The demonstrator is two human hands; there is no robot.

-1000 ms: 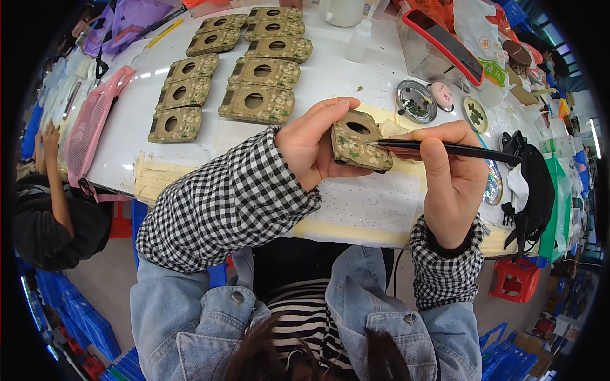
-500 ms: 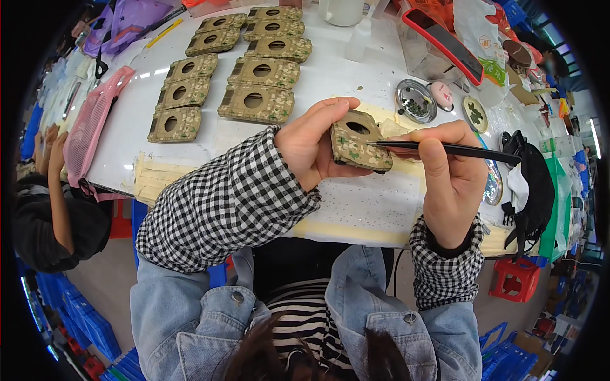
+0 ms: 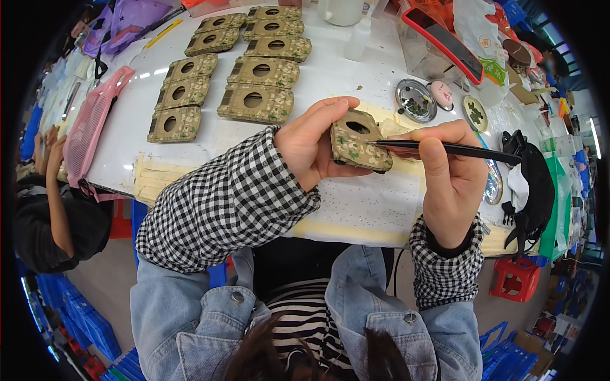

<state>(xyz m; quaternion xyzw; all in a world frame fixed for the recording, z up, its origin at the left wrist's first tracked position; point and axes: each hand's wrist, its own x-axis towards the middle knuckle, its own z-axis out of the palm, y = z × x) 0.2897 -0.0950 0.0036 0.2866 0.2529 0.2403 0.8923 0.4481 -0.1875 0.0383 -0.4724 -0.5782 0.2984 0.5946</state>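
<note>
Floral-printed, the small card case [image 3: 359, 141] sits gripped in the left hand [image 3: 311, 143] while the right hand [image 3: 451, 178] pinches a thin black brush [image 3: 454, 149] at its edge, seemingly mid-coating; next needs a steady stroke along the rim.

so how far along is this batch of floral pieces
Looks done: nine floral pieces with round holes lie in rows on the white table. In hand: the left hand holds one more piece while the right hand puts a black brush to it. What is left cannot be told.
</note>
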